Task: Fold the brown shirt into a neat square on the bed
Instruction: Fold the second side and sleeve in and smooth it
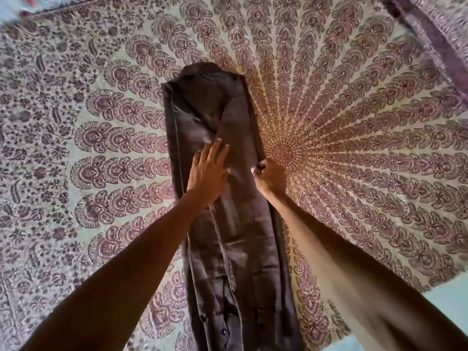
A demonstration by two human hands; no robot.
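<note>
Bedspread covers the bed: thin cotton-looking cloth, cream ground, dense maroon block print, petal rows fanning out from a round medallion just right of centre. Left hand lies palm down on the brown shirt, fingers straight and slightly spread, pressing the cloth flat about halfway along its length. Shirt sits mid-bed, folded into a long narrow strip. Long axis runs from the near edge of view straight away from the person, far end leaning a little left. Far end is rounded and bunched, with a diagonal fold across it. Near end shows a placket seam and dark buttons. Fabric is smooth with a slight sheen, a few soft creases, side edges doubled over. Right hand is at the strip's right edge, level with the left hand, fingers curled and pinching that edge. The two hands bracket the strip's middle, forearms crossing its near half on either side. Far top right: another printed cloth with a dark purple border, blurred.
</note>
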